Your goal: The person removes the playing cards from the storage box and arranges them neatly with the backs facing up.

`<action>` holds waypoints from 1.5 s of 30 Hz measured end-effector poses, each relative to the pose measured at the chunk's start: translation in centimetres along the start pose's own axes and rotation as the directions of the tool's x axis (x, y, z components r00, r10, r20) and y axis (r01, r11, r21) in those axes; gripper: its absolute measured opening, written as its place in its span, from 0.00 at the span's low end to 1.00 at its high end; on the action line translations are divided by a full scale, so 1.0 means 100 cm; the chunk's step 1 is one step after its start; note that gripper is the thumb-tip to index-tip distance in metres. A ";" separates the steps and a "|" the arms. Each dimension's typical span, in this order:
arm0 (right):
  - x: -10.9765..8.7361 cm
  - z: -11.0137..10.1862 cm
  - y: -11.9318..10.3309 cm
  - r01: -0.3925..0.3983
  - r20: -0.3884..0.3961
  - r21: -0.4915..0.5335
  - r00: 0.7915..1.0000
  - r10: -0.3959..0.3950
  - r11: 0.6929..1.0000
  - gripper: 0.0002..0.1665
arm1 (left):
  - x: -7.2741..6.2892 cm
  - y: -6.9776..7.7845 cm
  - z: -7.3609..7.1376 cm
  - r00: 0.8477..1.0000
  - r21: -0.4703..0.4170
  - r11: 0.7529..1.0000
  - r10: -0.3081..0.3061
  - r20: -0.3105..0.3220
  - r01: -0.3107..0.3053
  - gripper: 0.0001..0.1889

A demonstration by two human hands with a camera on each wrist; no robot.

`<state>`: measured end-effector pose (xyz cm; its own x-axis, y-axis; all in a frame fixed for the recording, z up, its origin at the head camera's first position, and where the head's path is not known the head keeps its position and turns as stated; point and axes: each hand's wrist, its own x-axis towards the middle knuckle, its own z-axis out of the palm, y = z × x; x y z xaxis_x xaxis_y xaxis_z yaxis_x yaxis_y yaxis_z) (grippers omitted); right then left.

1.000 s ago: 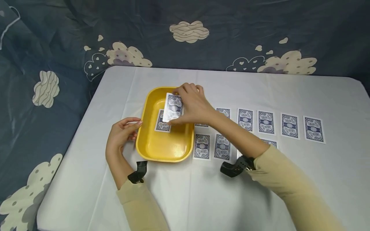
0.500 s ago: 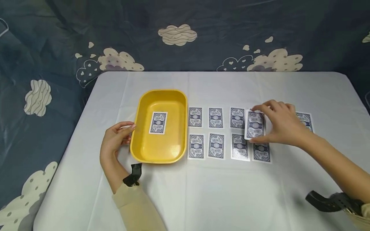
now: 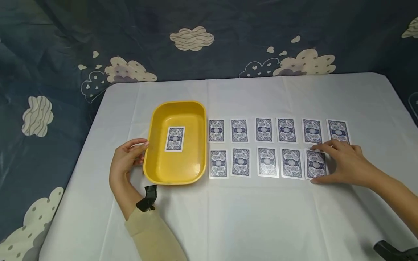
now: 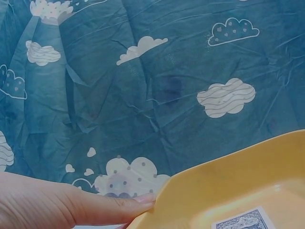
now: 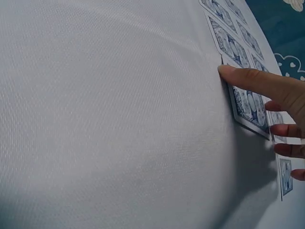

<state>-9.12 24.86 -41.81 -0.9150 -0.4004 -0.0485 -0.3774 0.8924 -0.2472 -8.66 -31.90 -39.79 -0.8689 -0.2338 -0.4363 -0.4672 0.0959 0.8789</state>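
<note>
In the head view, my left hand [image 3: 127, 161] holds the left rim of a yellow tray [image 3: 150, 159]; the left wrist view has its thumb [image 4: 112, 207] right at the rim. Inside the tray lies one playing card [image 3: 175, 139], its blue patterned back up. My right hand [image 3: 349, 163] spans another playing card [image 3: 315, 164] at the right end of the near row, thumb at its near edge and forefinger at its far edge. The right wrist view gives this card [image 5: 248, 107] low over the white cloth, its back also up.
Two rows of several face-down cards each run rightward from the tray, the far row's last card [image 3: 338, 129] partly behind my right hand. White cloth [image 3: 254, 221] covers the table. A dark cloud-print curtain [image 3: 235, 32] hangs behind it.
My right hand has carried the card from over the tray rightward across the rows and down to the near row's right end. The left hand has stayed at the tray rim.
</note>
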 end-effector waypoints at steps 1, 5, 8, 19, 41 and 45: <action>0.001 0.002 0.001 0.006 -0.004 0.009 1.000 -0.006 1.000 0.57 | 0.000 -0.001 -0.001 1.000 -0.005 1.000 -0.002 -0.002 0.002 0.11; 0.004 0.005 0.003 0.015 -0.002 0.016 1.000 -0.015 1.000 0.58 | 0.000 -0.004 -0.004 1.000 -0.017 1.000 -0.007 -0.017 0.006 0.10; 0.007 0.004 0.002 0.013 0.010 0.006 1.000 -0.014 1.000 0.58 | 0.000 -0.005 -0.005 1.000 -0.026 1.000 -0.006 -0.027 0.005 0.10; 0.017 -0.002 0.001 0.096 0.011 -0.095 0.995 -0.096 0.991 0.58 | 0.001 -0.006 -0.008 0.999 -0.034 0.999 0.010 -0.034 -0.012 0.10; 0.168 -0.031 -0.162 0.403 -0.117 -0.090 0.904 -0.412 0.911 0.53 | 0.006 -0.005 -0.005 1.000 -0.017 1.000 0.015 -0.016 -0.015 0.12; 0.193 -0.019 -0.205 0.498 -0.123 -0.119 0.851 -0.510 0.859 0.54 | 0.008 -0.004 -0.004 1.000 -0.012 1.000 0.020 -0.005 -0.020 0.14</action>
<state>-19.35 -0.75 -35.84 -0.6038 -0.7707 0.2036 -0.7967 0.5919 -0.1218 -9.08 -32.54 -40.38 -0.8771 -0.2367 -0.4179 -0.4478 0.0885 0.8897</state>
